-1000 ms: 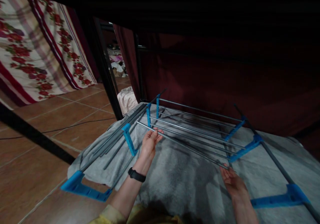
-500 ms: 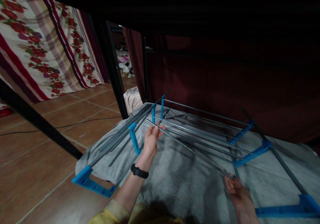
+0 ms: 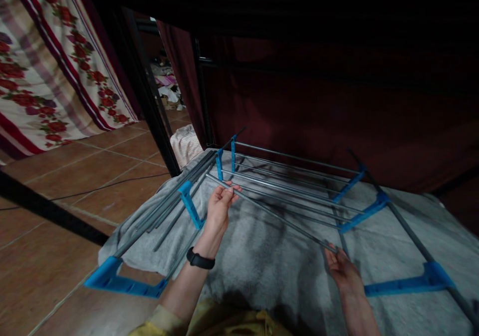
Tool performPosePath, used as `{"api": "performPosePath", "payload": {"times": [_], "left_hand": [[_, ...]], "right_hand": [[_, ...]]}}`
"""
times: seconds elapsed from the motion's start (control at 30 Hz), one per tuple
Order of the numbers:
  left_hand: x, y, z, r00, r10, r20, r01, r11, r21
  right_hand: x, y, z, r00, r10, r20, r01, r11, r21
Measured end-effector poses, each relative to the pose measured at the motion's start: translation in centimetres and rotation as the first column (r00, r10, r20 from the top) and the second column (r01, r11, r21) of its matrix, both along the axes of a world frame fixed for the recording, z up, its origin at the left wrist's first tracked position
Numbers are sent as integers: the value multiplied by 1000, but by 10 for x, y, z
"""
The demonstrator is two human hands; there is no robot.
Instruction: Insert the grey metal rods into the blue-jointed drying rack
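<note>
Holding a slim grey rod [image 3: 279, 217] out in front, a person is working with both bare hands over a bed-like surface spread with a grey cloth [image 3: 262, 271]. The left hand [image 3: 220, 208] is pinching the rod between thumb and fingers near its far end, a short stub poking out beyond the grip. The right hand [image 3: 342, 268], palm turned upward, is pinching the near end with its fingertips. The rod is slanting between the two hands, dropping from left to right in view.

Just beyond the hands, several metal crossbars [image 3: 277, 185] are stretching side to side between blue plastic brackets [image 3: 364, 213]. To the right of the right hand, a long side rail [image 3: 409, 233] is running through the brackets on that side. To the left of the left hand, a bundle of loose rods [image 3: 174, 196] is lying on the cloth. Nearer the body on that side, a large blue bracket [image 3: 125, 283] is jutting out at the cloth's edge.

A black band [image 3: 200, 260] is circling the left wrist, below it a yellow sleeve [image 3: 160, 321]. Well beyond both hands, a dark red curtain [image 3: 299, 111] is hanging.
</note>
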State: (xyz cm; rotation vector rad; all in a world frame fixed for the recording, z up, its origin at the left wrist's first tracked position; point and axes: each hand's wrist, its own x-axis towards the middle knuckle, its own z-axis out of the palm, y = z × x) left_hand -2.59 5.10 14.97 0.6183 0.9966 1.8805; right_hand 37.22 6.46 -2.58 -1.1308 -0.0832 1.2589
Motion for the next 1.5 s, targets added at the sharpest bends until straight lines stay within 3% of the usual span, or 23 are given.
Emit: {"api": "performPosePath", "payload": {"times": [0.2,0.37,0.53,0.83,1.0,1.13,1.3,1.5], "left_hand": [[4,6,-8,1000,-18,8,19,1000,-22],[2,10,-17,999,-32,23,33,998,-47],[-6,12,-23,997,-4,78,11,997,-79],[-11,15,-25,981,74,181,-36,978,-207],[-13,19,-38,963,143,227,-69,950,-306],[-16,24,-52,960,103,259,-3,932,-361],[-23,24,-64,951,76,300,61,905,-421],[-23,21,-64,944,95,316,65,885,-460]], "right_hand": [[3,3,4,996,-41,74,40,999,23],[5,5,12,997,-71,4,70,997,19],[-3,9,32,997,-74,-8,74,996,45],[-16,18,71,996,-87,-15,88,964,252],[-38,15,97,997,-13,79,-17,929,369],[-54,14,114,988,34,152,-99,891,443],[-63,13,131,978,69,195,-155,870,468],[-67,11,147,972,76,224,-176,867,467]]}}
